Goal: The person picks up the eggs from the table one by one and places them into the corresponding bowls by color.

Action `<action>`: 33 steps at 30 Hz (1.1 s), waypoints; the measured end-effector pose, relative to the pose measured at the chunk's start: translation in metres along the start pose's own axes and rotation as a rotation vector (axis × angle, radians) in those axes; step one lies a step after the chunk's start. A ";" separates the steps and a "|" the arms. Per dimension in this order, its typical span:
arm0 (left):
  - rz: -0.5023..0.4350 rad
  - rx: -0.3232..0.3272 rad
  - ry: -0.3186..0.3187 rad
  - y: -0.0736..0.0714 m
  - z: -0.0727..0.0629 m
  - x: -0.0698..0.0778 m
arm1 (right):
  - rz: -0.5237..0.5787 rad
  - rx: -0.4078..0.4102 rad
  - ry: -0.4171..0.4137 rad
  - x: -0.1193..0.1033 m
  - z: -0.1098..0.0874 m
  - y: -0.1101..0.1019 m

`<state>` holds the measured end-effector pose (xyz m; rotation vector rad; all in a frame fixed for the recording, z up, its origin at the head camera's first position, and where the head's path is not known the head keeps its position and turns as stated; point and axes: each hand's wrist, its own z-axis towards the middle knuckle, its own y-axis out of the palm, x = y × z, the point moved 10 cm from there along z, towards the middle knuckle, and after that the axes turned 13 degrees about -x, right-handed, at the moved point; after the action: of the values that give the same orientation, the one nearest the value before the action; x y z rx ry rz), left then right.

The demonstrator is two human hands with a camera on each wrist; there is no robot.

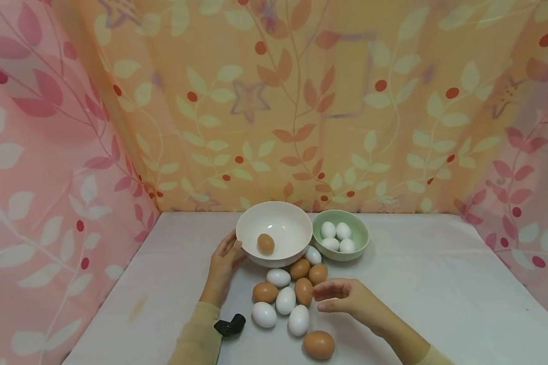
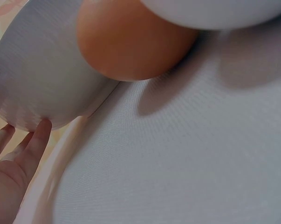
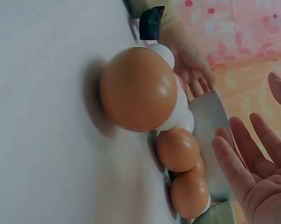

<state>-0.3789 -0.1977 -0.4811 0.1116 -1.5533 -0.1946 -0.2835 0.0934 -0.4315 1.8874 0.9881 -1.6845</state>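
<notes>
My left hand (image 1: pixel 224 261) touches the left side of a large white bowl (image 1: pixel 288 234), its fingers extended against the wall. One brown egg (image 1: pixel 266 244) lies inside that bowl. Over the table, my right hand (image 1: pixel 350 300) is empty, with its fingers spread and slightly bent. Its fingertips come close to a brown egg (image 1: pixel 304 291) in the loose group in front of the bowl. That group mixes brown and white eggs, among them a white egg (image 1: pixel 299 320). In the right wrist view, the right palm (image 3: pixel 270 191) shows with nothing in it.
A smaller green bowl (image 1: pixel 362 242) with several white eggs stands right of the white bowl. The nearest brown egg (image 1: pixel 318 345) lies apart at the front. A black strap piece (image 1: pixel 230 325) sits on the left sleeve. Patterned cloth (image 1: pixel 301 101) closes off the back and sides.
</notes>
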 end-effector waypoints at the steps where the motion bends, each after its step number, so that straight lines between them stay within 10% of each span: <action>1: -0.003 0.000 -0.002 0.000 0.000 0.000 | 0.014 -0.004 0.005 0.003 -0.002 0.001; 25: -0.022 0.004 -0.008 0.003 0.003 -0.001 | 0.130 -0.105 -0.011 0.039 -0.026 0.029; 33: -0.014 0.010 -0.015 0.000 0.002 -0.003 | 0.069 -0.079 0.096 0.053 -0.024 0.030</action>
<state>-0.3805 -0.1971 -0.4839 0.1294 -1.5691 -0.1989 -0.2448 0.1032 -0.4829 1.9430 0.9991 -1.5062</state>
